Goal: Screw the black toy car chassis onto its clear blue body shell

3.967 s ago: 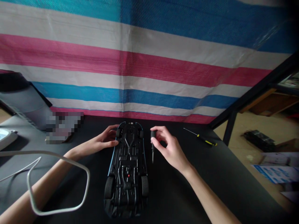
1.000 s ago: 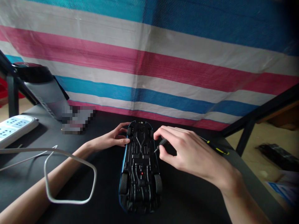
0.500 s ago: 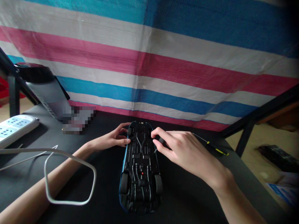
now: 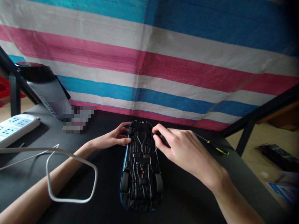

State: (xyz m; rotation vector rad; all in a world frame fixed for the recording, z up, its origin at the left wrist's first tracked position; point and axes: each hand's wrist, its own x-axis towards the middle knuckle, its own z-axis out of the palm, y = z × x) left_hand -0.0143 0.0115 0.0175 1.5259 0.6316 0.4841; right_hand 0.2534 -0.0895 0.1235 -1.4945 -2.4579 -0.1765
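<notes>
A blue toy car (image 4: 142,158) lies upside down on the dark table, its black underside facing up. My left hand (image 4: 120,135) grips the car's left side near the far end, with thumb and fingers against its edge. At the far right corner of the car, my right hand (image 4: 174,141) has its thumb and index finger closed around a small black wheel (image 4: 164,140), partly hidden by the fingers. The two wheels at the near end show on the car.
A yellow-and-black screwdriver (image 4: 217,148) lies right of my right hand. On the left are a bottle (image 4: 50,93), a blurred-out item (image 4: 79,119), a white power strip (image 4: 16,127) and a looped white cable (image 4: 95,174). A striped sheet (image 4: 144,71) hangs behind.
My right thumb and index finger have shifted slightly, and a little more of the black wheel shows. My left hand keeps its hold on the car.
</notes>
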